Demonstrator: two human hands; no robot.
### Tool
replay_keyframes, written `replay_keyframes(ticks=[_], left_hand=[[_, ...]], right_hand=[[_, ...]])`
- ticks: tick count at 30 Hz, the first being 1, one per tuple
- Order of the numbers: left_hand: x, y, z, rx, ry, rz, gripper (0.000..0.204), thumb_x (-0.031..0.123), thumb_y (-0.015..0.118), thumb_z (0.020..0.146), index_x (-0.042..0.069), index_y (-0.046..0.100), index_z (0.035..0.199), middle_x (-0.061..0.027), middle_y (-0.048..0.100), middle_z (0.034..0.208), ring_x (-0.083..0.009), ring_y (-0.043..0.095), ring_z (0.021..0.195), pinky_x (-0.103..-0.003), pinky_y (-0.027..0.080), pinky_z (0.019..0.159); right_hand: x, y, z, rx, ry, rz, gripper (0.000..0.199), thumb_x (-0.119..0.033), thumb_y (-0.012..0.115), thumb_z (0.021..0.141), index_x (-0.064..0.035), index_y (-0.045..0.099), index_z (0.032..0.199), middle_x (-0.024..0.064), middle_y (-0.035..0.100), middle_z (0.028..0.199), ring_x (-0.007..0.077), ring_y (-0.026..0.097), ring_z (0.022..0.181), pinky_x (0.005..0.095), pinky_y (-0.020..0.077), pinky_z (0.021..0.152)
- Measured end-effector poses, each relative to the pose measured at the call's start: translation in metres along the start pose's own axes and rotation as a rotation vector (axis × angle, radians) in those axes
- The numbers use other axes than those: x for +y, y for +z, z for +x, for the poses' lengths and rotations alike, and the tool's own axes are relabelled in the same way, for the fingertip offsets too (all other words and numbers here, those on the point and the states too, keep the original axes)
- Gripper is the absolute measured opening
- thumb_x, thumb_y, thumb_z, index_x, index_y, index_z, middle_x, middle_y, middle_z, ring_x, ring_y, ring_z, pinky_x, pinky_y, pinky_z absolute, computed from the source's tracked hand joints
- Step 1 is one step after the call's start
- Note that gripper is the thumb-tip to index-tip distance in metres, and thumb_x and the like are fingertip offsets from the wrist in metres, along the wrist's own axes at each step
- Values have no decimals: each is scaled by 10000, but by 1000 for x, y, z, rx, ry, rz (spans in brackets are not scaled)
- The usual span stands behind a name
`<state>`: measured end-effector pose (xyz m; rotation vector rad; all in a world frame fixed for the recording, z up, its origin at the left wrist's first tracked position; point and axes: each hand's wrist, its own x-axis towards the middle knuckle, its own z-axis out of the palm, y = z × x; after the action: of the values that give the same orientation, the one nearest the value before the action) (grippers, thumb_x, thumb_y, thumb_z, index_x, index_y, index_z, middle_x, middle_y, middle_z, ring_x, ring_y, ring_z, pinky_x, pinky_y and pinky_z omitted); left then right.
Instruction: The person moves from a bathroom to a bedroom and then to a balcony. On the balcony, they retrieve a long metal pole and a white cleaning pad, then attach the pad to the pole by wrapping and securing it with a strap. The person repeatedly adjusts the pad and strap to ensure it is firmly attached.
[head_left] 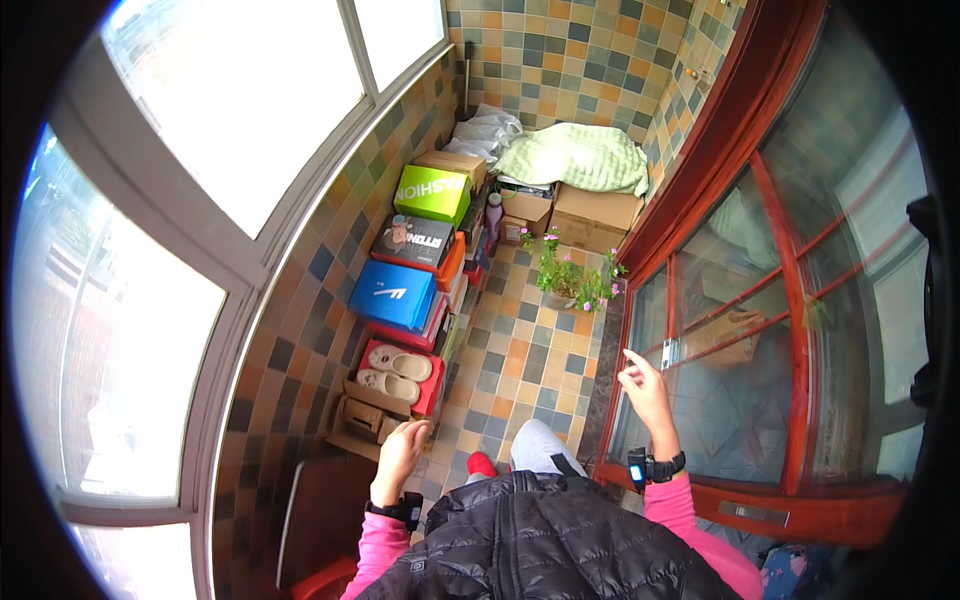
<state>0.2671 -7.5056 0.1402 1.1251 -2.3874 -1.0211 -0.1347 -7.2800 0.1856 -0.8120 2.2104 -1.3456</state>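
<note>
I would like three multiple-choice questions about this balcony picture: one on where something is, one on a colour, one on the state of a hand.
1. Where does the potted plant with pink flowers stand?
A. on the tiled floor beside the red door frame
B. on top of the green box
C. on the window sill

2. What colour is the shoe box just behind the open box with pale slippers?
A. yellow
B. blue
C. white

3. How is the right hand?
A. gripping a box
B. raised and empty, near the glass door
C. resting on the knee

Answers: 1 A, the pot sits on floor tiles by the frame. 2 B, its lid is blue. 3 B, its fingers hold nothing.
</note>
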Motion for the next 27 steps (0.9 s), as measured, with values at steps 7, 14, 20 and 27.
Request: replay_keyframes(ticks=[7, 14, 20, 27], left_hand=[[32, 25, 187, -145, 127, -5, 228, 200, 601, 954, 51, 678, 1109, -178, 686, 1028, -373, 665, 927, -421, 534, 797], [63, 36, 330, -191, 41, 40, 216, 143, 587, 969, 8, 683, 1107, -197, 694, 1013, -359, 668, 967, -380, 528, 834], [62, 40, 419, -214, -45, 10, 241, 172, 586, 980, -4, 686, 1111, -212, 695, 1037, -361, 675, 980, -371, 530, 843], [34, 46, 548, -210, 50, 4, 233, 144, 617, 943, 38, 679, 1142, -186, 693, 1034, -352, 679, 930, -382, 539, 803]], right_hand=[[32, -9, 121, 93, 101, -58, 470, -58, 641, 897, -22, 558, 1358, 50, 671, 827, 103, 634, 696, 271, 528, 660], [13, -21, 293, 138, 80, 13, 456, -25, 632, 898, -13, 562, 1348, 50, 676, 862, 101, 623, 700, 256, 524, 660], [-7, -4, 419, 110, 28, -31, 434, -51, 655, 890, -51, 598, 1321, 81, 694, 846, 124, 634, 690, 280, 526, 668], [-20, 7, 534, 158, -10, -68, 420, -50, 642, 905, -29, 588, 1321, 63, 685, 847, 110, 620, 689, 267, 522, 639]])
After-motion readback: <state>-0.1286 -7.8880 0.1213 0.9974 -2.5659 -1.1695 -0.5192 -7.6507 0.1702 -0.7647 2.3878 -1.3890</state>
